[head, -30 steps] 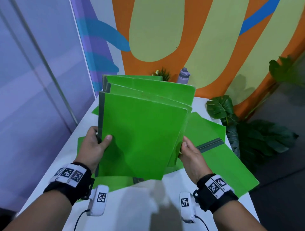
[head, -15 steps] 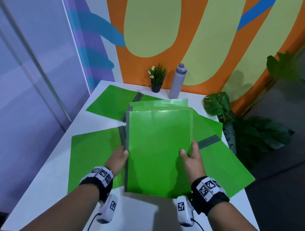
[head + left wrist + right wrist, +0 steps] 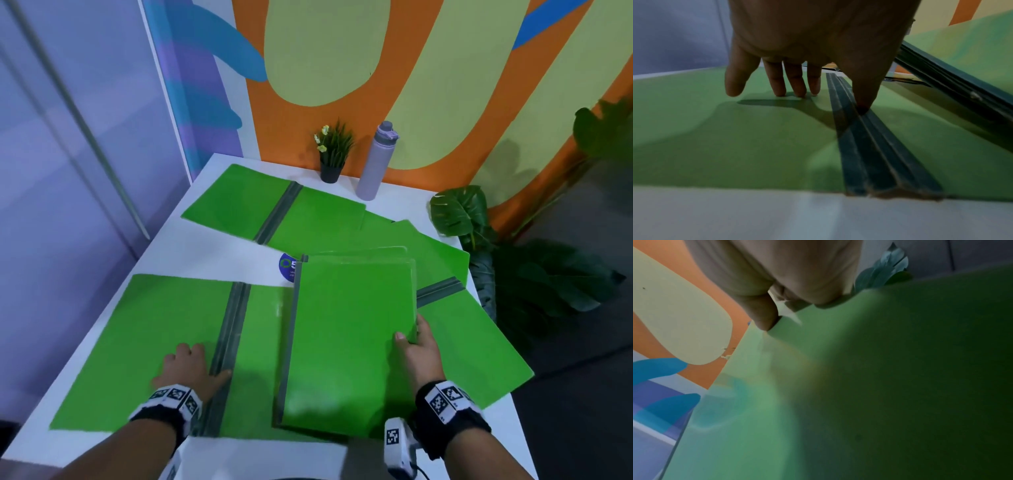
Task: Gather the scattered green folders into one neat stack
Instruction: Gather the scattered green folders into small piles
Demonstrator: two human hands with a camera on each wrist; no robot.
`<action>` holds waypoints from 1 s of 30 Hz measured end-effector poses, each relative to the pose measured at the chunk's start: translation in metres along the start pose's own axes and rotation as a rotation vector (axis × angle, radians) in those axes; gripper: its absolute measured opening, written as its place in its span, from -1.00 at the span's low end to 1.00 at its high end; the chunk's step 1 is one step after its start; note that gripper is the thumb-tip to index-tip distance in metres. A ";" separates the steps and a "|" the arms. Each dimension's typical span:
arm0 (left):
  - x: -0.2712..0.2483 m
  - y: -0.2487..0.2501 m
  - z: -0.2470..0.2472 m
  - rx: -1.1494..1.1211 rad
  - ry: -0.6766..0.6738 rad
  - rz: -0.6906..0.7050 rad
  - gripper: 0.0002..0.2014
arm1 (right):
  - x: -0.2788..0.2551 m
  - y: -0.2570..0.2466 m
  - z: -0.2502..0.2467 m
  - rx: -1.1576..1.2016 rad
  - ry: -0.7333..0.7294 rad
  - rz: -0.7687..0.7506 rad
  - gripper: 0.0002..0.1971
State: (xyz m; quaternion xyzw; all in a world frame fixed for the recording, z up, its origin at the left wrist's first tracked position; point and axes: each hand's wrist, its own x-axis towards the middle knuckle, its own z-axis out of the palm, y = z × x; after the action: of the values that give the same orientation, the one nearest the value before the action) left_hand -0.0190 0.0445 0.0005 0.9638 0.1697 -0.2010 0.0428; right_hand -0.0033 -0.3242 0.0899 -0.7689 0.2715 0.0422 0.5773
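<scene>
A stack of closed green folders (image 3: pixel 349 329) lies on the white table (image 3: pixel 212 253), right of centre. My right hand (image 3: pixel 412 346) grips its right edge, thumb on the top cover (image 3: pixel 818 386). An open green folder (image 3: pixel 150 342) with a grey spine (image 3: pixel 229 339) lies flat at the front left. My left hand (image 3: pixel 186 368) rests on it with fingers spread; the fingertips (image 3: pixel 797 92) touch the cover and the thumb sits on the spine (image 3: pixel 869 146). Another open folder (image 3: pixel 274 209) lies at the back. A third (image 3: pixel 459 342) sticks out under the stack at the right.
A small potted plant (image 3: pixel 332 150) and a lilac bottle (image 3: pixel 375 161) stand at the table's back edge against the painted wall. A blue round sticker (image 3: pixel 287 267) shows on the table. Large leafy plants (image 3: pixel 513 274) stand off the table's right edge.
The stack, held up fanned in both hands a second ago, now lies on the table. My left hand has let go of it and moved left onto the open folder.
</scene>
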 end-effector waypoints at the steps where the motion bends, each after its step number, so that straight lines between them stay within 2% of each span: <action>1: 0.001 0.000 0.000 0.010 0.011 0.014 -0.27 | -0.001 0.001 0.001 0.000 -0.006 0.003 -0.34; 6: -0.002 0.012 -0.010 -0.043 -0.021 -0.002 -0.68 | 0.000 0.012 0.004 0.018 -0.038 0.031 -0.34; 8: 0.003 0.011 -0.012 -0.060 -0.033 0.008 -0.76 | 0.002 0.019 0.002 0.035 -0.036 0.073 -0.33; 10: 0.006 0.010 -0.016 -0.090 -0.030 0.007 -0.72 | 0.005 0.025 -0.002 0.048 -0.032 0.091 -0.32; 12: 0.007 0.012 -0.016 -0.116 -0.049 0.027 -0.59 | 0.008 0.028 -0.005 0.065 -0.019 0.101 -0.31; 15: 0.003 0.021 0.000 0.007 -0.121 0.078 -0.42 | 0.009 0.026 -0.008 0.100 -0.003 0.105 -0.31; 17: 0.000 0.026 0.013 0.053 -0.124 0.080 -0.48 | 0.009 0.027 -0.008 0.113 -0.007 0.101 -0.31; 21: -0.003 0.031 0.016 0.009 -0.116 0.039 -0.68 | 0.005 0.032 -0.008 0.116 -0.025 0.108 -0.31; 25: -0.008 0.039 -0.020 -0.381 0.023 0.087 -0.91 | 0.003 0.032 -0.013 0.153 -0.032 0.106 -0.32; 26: -0.014 0.042 -0.035 -0.473 0.058 0.113 -0.89 | 0.003 0.031 -0.014 0.169 -0.030 0.104 -0.33; 30: -0.048 0.048 -0.104 -0.791 0.183 0.375 -0.88 | 0.006 0.022 -0.016 0.281 -0.050 0.125 -0.34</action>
State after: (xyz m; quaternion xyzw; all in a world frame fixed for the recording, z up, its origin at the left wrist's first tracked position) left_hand -0.0057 0.0003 0.1155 0.9012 0.0588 -0.0233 0.4287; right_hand -0.0127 -0.3449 0.0739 -0.6608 0.3077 0.0588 0.6821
